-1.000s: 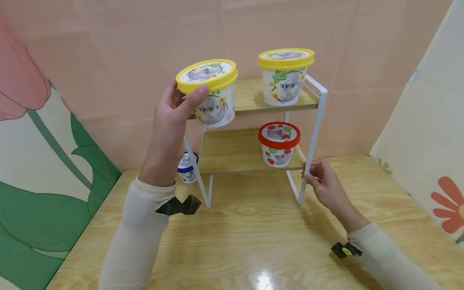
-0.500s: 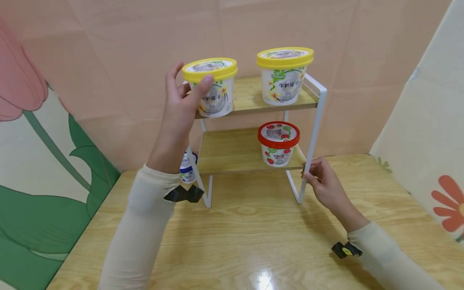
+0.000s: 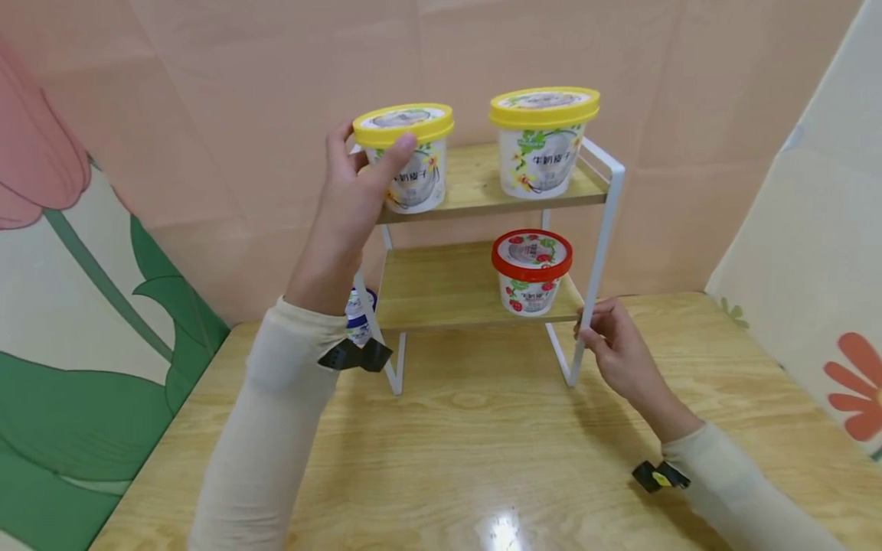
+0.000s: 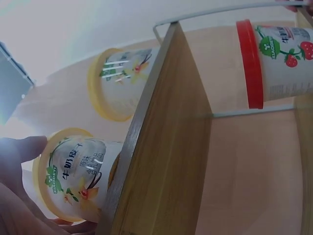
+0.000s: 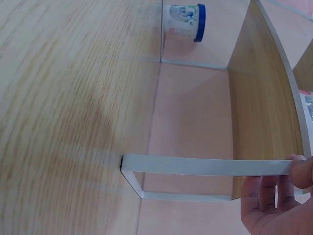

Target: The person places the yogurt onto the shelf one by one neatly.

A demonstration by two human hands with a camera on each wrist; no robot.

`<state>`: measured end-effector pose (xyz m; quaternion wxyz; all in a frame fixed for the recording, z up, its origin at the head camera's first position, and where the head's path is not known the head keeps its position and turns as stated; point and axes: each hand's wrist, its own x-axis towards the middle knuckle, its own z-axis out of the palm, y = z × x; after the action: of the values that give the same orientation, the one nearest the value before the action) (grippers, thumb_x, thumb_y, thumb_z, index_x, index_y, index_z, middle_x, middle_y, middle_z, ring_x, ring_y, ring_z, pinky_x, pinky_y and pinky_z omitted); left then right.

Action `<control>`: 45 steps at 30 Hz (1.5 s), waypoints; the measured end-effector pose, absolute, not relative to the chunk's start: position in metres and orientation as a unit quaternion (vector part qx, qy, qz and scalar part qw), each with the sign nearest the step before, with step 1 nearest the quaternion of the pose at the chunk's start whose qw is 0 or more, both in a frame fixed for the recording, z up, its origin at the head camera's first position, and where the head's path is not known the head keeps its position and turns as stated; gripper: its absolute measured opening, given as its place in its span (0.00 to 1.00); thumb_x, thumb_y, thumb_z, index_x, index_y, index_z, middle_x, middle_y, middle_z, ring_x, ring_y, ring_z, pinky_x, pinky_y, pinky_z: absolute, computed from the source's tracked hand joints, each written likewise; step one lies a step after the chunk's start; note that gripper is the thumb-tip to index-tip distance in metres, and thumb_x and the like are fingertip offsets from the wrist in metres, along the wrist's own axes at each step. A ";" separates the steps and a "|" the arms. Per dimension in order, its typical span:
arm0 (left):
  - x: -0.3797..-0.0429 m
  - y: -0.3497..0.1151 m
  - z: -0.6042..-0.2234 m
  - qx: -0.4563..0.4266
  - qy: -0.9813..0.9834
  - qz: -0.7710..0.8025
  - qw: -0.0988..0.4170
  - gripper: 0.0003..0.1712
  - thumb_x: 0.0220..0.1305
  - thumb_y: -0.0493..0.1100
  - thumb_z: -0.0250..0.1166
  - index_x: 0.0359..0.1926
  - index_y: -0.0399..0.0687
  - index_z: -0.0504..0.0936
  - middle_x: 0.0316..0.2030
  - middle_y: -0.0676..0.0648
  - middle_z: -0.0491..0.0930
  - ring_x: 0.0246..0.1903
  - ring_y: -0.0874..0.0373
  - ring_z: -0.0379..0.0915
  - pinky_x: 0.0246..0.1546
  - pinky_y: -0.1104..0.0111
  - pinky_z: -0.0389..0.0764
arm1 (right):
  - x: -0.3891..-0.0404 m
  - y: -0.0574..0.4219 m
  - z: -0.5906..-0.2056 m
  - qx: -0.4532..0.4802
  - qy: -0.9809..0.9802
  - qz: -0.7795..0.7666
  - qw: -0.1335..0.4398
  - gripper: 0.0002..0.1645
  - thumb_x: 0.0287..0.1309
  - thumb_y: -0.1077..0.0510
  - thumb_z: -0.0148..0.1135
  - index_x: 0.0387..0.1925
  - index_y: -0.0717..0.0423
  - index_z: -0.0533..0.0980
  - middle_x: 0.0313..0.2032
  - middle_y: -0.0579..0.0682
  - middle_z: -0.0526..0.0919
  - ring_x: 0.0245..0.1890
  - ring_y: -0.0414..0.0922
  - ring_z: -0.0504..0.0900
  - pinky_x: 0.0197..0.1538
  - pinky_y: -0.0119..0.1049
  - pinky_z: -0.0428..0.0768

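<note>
My left hand [image 3: 344,214] grips a yellow-lidded paper tub [image 3: 426,172] at the left end of the rack's upper shelf [image 3: 472,176]. The thumb lies over the lid's front, and fingers reach round the far side. In the left wrist view the tub's base meets the board's edge; whether its full weight rests there, I cannot tell. My right hand [image 3: 623,356] pinches the white metal leg [image 3: 601,249] at the rack's right front, level with the lower shelf [image 3: 434,287]. Another yellow-lidded tub [image 3: 544,157] stands upright at the upper shelf's right end.
A red-lidded tub [image 3: 530,295] stands on the lower shelf's right side. Behind the left leg, partly hidden by it, stand blue-lidded tubs [image 3: 358,325] on the wooden table [image 3: 448,459]. A pink wall covering [image 3: 276,115] hangs close behind the rack.
My left hand has carried the yellow-lidded tub rightward and away from me, over the upper shelf's left end, and the tub has levelled somewhat. My right hand keeps its place on the leg.
</note>
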<state>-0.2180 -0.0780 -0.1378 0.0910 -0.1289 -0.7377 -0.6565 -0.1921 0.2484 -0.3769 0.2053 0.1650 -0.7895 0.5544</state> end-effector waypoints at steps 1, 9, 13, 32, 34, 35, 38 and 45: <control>-0.218 -0.077 -0.137 -0.127 -0.738 -0.656 0.091 0.47 0.64 0.62 0.64 0.74 0.66 0.47 0.66 0.48 0.68 0.64 0.56 0.67 0.70 0.57 0.66 | -0.192 0.248 -0.377 0.165 -0.789 0.555 0.205 0.12 0.66 0.76 0.50 0.50 0.72 0.63 0.36 0.38 0.79 0.36 0.34 0.79 0.39 0.22 0.82; -0.219 -0.072 -0.139 -0.102 -0.758 -0.637 0.100 0.48 0.63 0.65 0.64 0.75 0.68 0.47 0.64 0.47 0.70 0.62 0.56 0.69 0.66 0.60 0.69 | -0.189 0.248 -0.379 0.157 -0.797 0.546 0.203 0.13 0.67 0.77 0.49 0.51 0.72 0.63 0.35 0.39 0.79 0.35 0.33 0.79 0.39 0.22 0.82; -0.219 -0.071 -0.139 -0.083 -0.775 -0.617 0.111 0.50 0.61 0.68 0.63 0.76 0.71 0.46 0.65 0.48 0.69 0.61 0.56 0.69 0.64 0.60 0.71 | -0.191 0.248 -0.378 0.163 -0.795 0.546 0.207 0.13 0.66 0.77 0.48 0.51 0.72 0.63 0.35 0.41 0.79 0.35 0.34 0.79 0.39 0.22 0.81; -0.187 -0.081 -0.196 -0.210 -0.666 -0.654 0.292 0.28 0.74 0.45 0.52 0.71 0.49 0.58 0.70 0.43 0.66 0.71 0.56 0.62 0.73 0.67 0.64 | -0.194 0.250 -0.376 0.174 -0.789 0.552 0.206 0.13 0.67 0.77 0.48 0.51 0.74 0.63 0.34 0.40 0.79 0.36 0.33 0.81 0.40 0.22 0.82; -0.180 -0.084 -0.211 -0.216 -0.649 -0.658 0.315 0.23 0.72 0.40 0.53 0.65 0.42 0.64 0.64 0.40 0.70 0.67 0.53 0.67 0.70 0.65 0.68 | -0.195 0.250 -0.375 0.173 -0.791 0.550 0.205 0.13 0.67 0.77 0.48 0.51 0.74 0.63 0.34 0.39 0.79 0.36 0.32 0.81 0.40 0.22 0.82; -0.177 -0.086 -0.218 -0.219 -0.645 -0.657 0.324 0.21 0.71 0.37 0.53 0.63 0.40 0.66 0.62 0.39 0.72 0.65 0.52 0.69 0.68 0.64 0.69 | -0.195 0.250 -0.375 0.172 -0.792 0.549 0.204 0.13 0.67 0.77 0.48 0.51 0.74 0.63 0.34 0.39 0.79 0.36 0.31 0.81 0.40 0.22 0.82; -0.169 -0.092 -0.240 -0.221 -0.659 -0.634 0.338 0.19 0.68 0.33 0.55 0.58 0.35 0.70 0.57 0.39 0.75 0.61 0.53 0.73 0.65 0.62 0.72 | -0.194 0.249 -0.375 0.170 -0.792 0.551 0.199 0.13 0.67 0.76 0.48 0.51 0.74 0.63 0.34 0.40 0.79 0.36 0.30 0.80 0.41 0.22 0.82; -0.166 -0.113 -0.289 -0.211 -0.707 -0.576 0.351 0.16 0.65 0.29 0.60 0.53 0.29 0.74 0.52 0.34 0.78 0.54 0.57 0.76 0.56 0.67 0.76 | -0.193 0.250 -0.376 0.168 -0.796 0.544 0.207 0.12 0.67 0.77 0.48 0.51 0.74 0.63 0.34 0.43 0.79 0.36 0.31 0.80 0.40 0.22 0.82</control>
<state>-0.1656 -0.1129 -0.2889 0.3512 -0.2112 -0.7070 -0.5764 -0.1932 0.2496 -0.3759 0.2071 0.1681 -0.7956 0.5439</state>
